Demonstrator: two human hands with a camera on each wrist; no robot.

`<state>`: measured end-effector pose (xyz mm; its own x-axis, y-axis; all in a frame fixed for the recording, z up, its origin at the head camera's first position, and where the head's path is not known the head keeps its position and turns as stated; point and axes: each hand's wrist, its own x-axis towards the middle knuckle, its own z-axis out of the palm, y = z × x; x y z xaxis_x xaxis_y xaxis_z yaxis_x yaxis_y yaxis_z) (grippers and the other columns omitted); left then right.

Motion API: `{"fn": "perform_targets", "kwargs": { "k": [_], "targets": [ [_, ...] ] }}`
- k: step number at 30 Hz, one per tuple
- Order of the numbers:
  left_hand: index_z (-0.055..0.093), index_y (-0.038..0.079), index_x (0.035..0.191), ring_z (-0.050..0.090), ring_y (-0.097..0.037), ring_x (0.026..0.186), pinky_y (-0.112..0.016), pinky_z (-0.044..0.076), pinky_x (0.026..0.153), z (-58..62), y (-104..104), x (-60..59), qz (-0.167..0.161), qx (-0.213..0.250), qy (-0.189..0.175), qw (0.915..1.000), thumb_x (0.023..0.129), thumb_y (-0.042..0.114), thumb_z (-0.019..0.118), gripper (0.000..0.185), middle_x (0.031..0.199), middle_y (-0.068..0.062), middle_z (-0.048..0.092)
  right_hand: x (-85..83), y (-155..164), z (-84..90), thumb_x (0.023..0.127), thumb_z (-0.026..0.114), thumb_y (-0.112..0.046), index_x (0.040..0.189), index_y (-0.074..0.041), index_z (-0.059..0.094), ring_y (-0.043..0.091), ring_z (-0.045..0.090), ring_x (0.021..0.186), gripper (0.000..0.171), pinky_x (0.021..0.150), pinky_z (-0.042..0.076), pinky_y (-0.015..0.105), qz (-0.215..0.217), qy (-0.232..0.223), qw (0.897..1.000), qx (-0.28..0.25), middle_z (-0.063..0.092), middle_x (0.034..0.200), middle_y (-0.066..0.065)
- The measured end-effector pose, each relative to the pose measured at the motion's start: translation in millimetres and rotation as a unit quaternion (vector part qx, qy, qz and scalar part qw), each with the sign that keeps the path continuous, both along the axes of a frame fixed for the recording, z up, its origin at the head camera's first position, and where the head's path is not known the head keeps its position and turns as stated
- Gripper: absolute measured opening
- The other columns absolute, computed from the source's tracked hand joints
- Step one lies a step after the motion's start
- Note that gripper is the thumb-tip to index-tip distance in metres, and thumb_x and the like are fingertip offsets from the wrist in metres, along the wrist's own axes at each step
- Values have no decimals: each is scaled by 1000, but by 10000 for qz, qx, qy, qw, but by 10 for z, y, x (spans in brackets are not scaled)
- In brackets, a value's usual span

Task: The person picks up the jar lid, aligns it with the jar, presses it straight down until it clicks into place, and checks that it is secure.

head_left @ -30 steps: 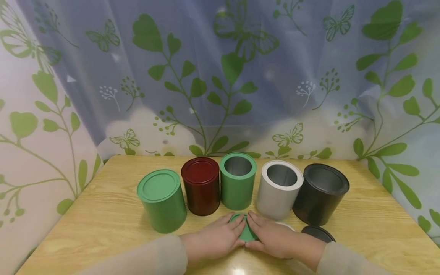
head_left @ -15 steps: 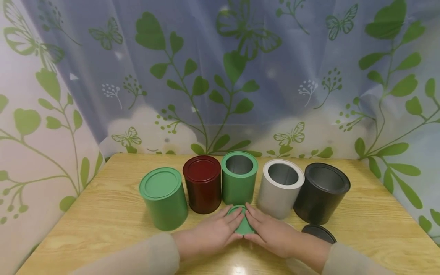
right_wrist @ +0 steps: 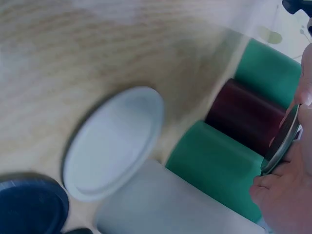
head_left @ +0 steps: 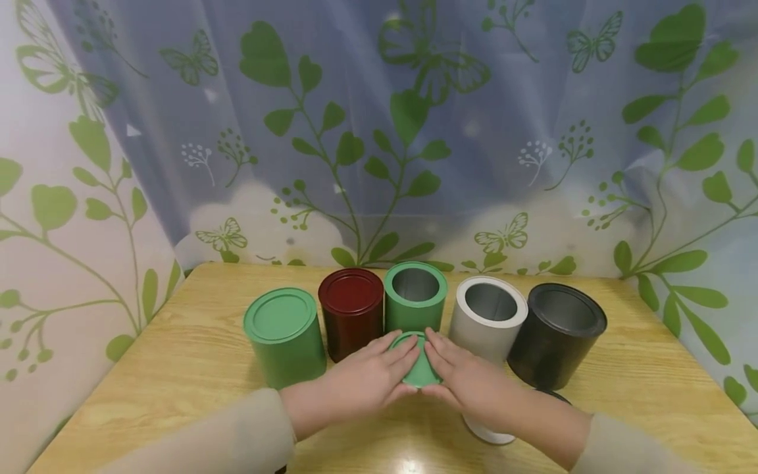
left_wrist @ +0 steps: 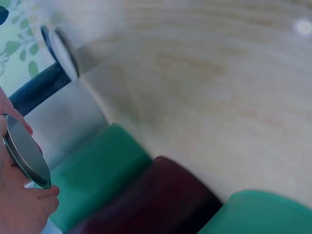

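Observation:
Both hands hold a green lid [head_left: 422,368] up off the table, in front of the middle green can [head_left: 435,317]. My left hand [head_left: 355,382] grips its left side and my right hand [head_left: 476,382] its right side, fingers over the top and thumbs at the near edge. The lid's grey underside shows in both wrist views, on the lid [left_wrist: 30,151] and the lid [right_wrist: 282,139]. That green can is without a lid, its grey inside visible. Left of it stand a dark red can [head_left: 352,326] and another green can [head_left: 287,352], both with lids on.
A white can [head_left: 485,336] and a black can [head_left: 551,349], both uncovered, stand to the right. A white lid [right_wrist: 114,144] and a black lid [right_wrist: 31,204] lie on the wooden table [head_left: 177,388]. A patterned curtain [head_left: 331,79] hangs behind.
Both hands have moved the green lid up and forward, closer to the uncovered green can, whose front it partly hides now. More of the white lid shows under my right arm.

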<state>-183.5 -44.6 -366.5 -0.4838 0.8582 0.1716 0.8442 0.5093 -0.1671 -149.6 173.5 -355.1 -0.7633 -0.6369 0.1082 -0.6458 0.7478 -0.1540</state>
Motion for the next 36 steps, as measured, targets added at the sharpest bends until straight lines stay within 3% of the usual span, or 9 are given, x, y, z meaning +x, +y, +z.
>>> {"fn": "perform_targets", "kwargs": {
  "k": [8,15,22,36],
  "targets": [
    [39,4,142,31,-31,133,-39,35,103,220,-16,-50,-59,18,172,9998,99,43,40,58,146,-10,37,-45,16,234,97,44,-42,137,10,37,36,29,133,66,100,35,45,30,247,9994,241,24,147,25],
    [36,3,143,28,-32,135,-39,27,108,375,14,-117,-43,-76,57,9999,100,43,36,58,147,-11,34,-130,50,344,97,45,-41,138,9,36,34,30,133,65,100,36,43,23,404,9984,391,24,148,24],
    [29,7,146,20,-32,138,-42,24,108,526,51,-239,171,-162,-717,9972,100,45,32,60,151,-9,24,-281,94,442,98,40,-46,141,6,31,34,30,133,69,100,36,45,-64,75,9992,383,18,150,21],
    [22,8,148,9,-32,140,-42,13,111,702,109,-563,136,-345,-1830,9824,100,40,34,58,154,-10,13,-544,102,581,98,37,-47,146,2,21,33,21,136,70,104,30,47,-286,-686,9964,410,8,153,19]
  ]
}}
